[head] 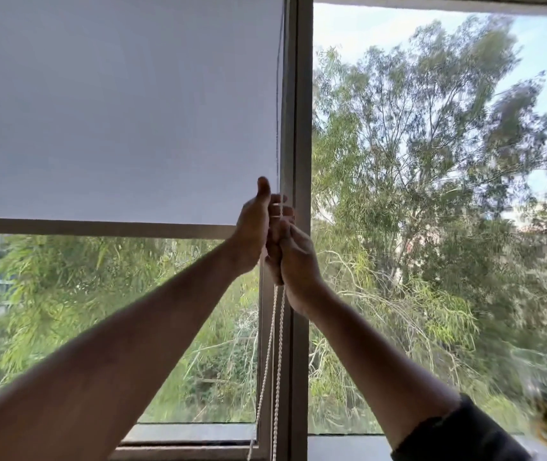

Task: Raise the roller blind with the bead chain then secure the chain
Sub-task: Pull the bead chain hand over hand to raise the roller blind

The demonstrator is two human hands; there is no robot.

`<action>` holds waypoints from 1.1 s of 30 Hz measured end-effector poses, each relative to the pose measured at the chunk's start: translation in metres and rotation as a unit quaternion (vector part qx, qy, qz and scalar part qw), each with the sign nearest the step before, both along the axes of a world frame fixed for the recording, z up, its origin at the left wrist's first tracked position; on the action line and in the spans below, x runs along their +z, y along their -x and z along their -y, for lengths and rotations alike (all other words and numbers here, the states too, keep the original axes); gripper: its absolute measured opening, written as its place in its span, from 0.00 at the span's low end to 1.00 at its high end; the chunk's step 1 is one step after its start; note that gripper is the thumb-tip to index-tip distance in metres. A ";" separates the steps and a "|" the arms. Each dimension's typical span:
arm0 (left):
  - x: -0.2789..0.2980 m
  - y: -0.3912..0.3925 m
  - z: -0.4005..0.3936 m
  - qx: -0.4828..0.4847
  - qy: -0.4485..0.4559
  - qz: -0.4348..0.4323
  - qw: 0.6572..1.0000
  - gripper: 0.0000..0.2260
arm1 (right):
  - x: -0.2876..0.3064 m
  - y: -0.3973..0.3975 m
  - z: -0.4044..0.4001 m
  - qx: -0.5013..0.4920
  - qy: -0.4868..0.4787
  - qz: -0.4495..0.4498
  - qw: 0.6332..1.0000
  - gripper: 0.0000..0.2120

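Observation:
A pale grey roller blind [119, 108] covers the upper part of the left window pane; its bottom bar [99, 227] hangs about halfway down the glass. A white bead chain [273, 354] drops in two strands along the blind's right edge, in front of the window frame. My left hand [253, 232] is wrapped around the chain at the blind's lower right corner, thumb pointing up. Just below and touching it, my right hand [293, 257] is also closed on the chain. Above the hands the chain runs up as a thin dark line.
A grey vertical window mullion [300, 94] stands right behind the hands. The right pane is uncovered and shows trees. The window sill [195, 437] runs along the bottom, where the chain loop reaches down past the frame.

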State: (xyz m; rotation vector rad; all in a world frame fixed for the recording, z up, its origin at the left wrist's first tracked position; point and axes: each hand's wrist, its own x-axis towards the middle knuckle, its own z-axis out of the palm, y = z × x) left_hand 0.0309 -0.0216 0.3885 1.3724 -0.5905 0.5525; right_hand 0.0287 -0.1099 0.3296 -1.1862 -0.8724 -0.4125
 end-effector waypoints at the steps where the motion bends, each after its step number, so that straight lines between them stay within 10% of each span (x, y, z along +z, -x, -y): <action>1: 0.012 0.003 0.003 -0.004 0.000 -0.010 1.000 0.27 | -0.008 -0.002 -0.001 -0.005 0.012 0.004 1.000 0.19; 19: -0.022 0.012 0.041 0.023 0.025 0.013 0.999 0.30 | -0.033 -0.036 0.034 -0.081 0.160 0.014 0.984 0.12; 33: -0.079 0.005 0.046 0.059 -0.010 0.030 0.998 0.28 | 0.129 0.003 0.013 0.048 -0.099 -0.080 0.991 0.14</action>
